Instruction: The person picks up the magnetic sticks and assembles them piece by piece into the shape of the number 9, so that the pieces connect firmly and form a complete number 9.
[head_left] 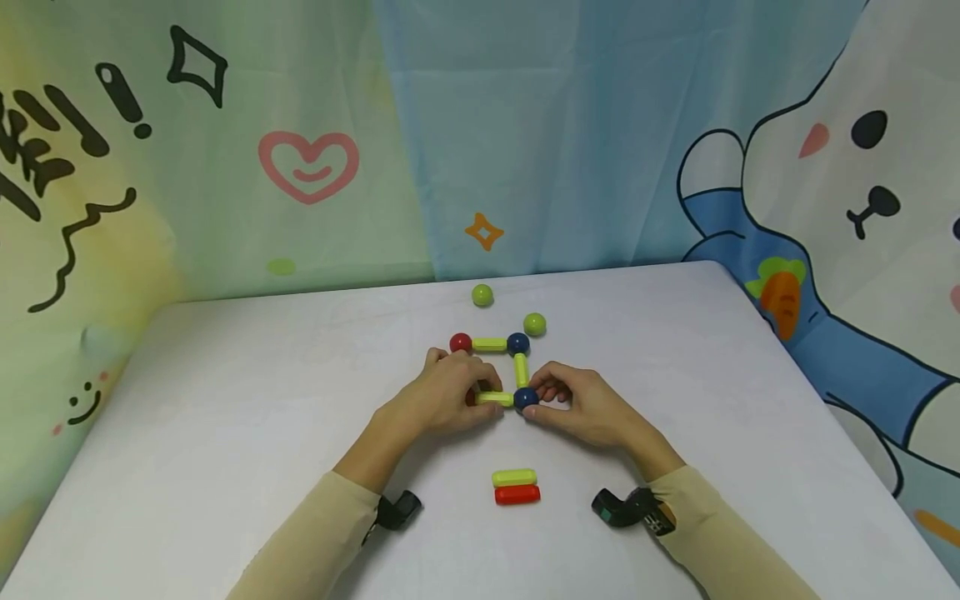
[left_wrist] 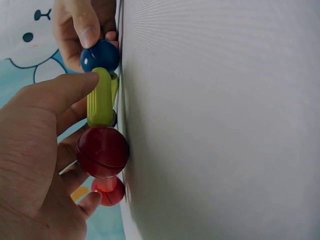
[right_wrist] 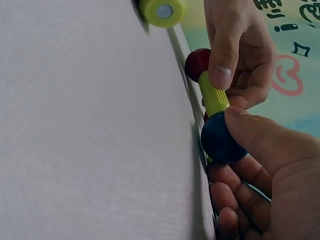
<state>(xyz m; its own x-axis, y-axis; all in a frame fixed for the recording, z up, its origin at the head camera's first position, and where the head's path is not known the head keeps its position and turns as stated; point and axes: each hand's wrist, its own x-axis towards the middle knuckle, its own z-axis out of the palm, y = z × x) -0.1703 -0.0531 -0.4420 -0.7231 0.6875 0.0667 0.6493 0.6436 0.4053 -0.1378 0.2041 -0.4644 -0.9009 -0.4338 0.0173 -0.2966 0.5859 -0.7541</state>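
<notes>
On the table lies a frame of sticks and balls, probably magnetic. My left hand pinches its near yellow-green stick between thumb and fingers. With thumb and fingers, my right hand holds the near blue ball at that stick's right end. A dark red ball sits at the other end, mostly hidden by the left hand in the head view. A yellow-green stick runs back to the far blue ball; another yellow-green stick joins that to a red ball. An orange-red stick shows between the red balls.
Two loose green balls, one farther back and one nearer, lie behind the frame. Closer to the person, a loose yellow-green stick and a red stick lie side by side on the white table. A printed curtain hangs behind.
</notes>
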